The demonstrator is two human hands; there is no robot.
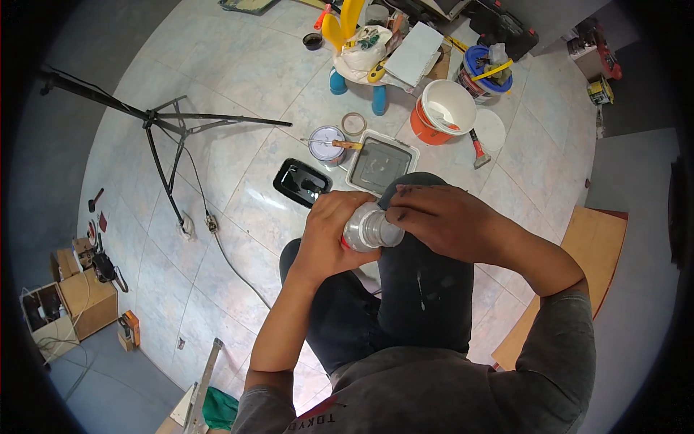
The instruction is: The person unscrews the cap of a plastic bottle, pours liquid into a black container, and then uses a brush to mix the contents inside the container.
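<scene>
A clear plastic bottle [361, 230] with a bit of red on its body is held over my knees, its neck pointing up toward me. My left hand [325, 231] wraps round the bottle's body. My right hand [441, 224] is closed at the bottle's top, fingers pinching at the neck or lid; I cannot tell which. Dark stains show on those fingertips. On the floor just beyond are a black tray of dark liquid [293, 181], a grey-filled square container [379, 163] and a round can [325, 145] with a yellow-handled brush across it.
A black tripod [152, 117] with a cable stands left. Orange bucket [426, 130], blue-lidded bucket [483, 69], red-handled scraper [481, 155] and small cluttered stool [361, 65] sit ahead. Cardboard boxes [87, 300] lie lower left, a wooden board [596, 246] at right.
</scene>
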